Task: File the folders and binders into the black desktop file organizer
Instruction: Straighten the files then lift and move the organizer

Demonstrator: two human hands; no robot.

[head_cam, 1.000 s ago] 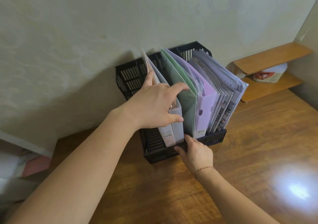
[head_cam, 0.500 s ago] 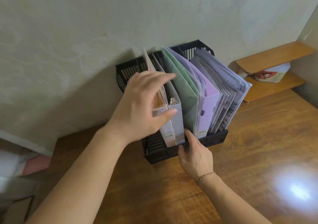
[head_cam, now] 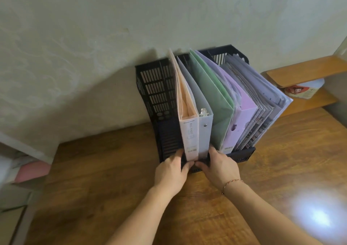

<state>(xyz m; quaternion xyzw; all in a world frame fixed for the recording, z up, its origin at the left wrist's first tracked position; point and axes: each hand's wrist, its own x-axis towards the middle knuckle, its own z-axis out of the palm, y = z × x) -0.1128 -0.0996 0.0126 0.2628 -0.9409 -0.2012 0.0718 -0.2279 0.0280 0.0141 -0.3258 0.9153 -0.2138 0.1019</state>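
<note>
The black file organizer [head_cam: 155, 86] stands against the wall at the back of the wooden desk. Its left slot is bare. From left to right it holds a white ring binder [head_cam: 189, 130] with peach sheets, a translucent binder [head_cam: 204, 132], a green folder [head_cam: 214, 98], a purple folder [head_cam: 242, 117] and a stack of clear sleeves [head_cam: 266, 94]. My left hand [head_cam: 171, 172] and my right hand [head_cam: 220, 167] grip the organizer's low front rim. Their fingers reach up on either side of the two binders, and the thumbs nearly meet below the spines.
A small wooden shelf [head_cam: 304, 71] with a white tub [head_cam: 300, 90] under its top board sits at the right. Pink and white items [head_cam: 32, 169] lie off the desk's left edge. A bright glare spot [head_cam: 317, 214] marks the desk [head_cam: 105, 179] at the lower right.
My left hand came down from the tops of the binders to the organizer's front rim. My right hand shifted slightly left along that rim. The binders stand more upright.
</note>
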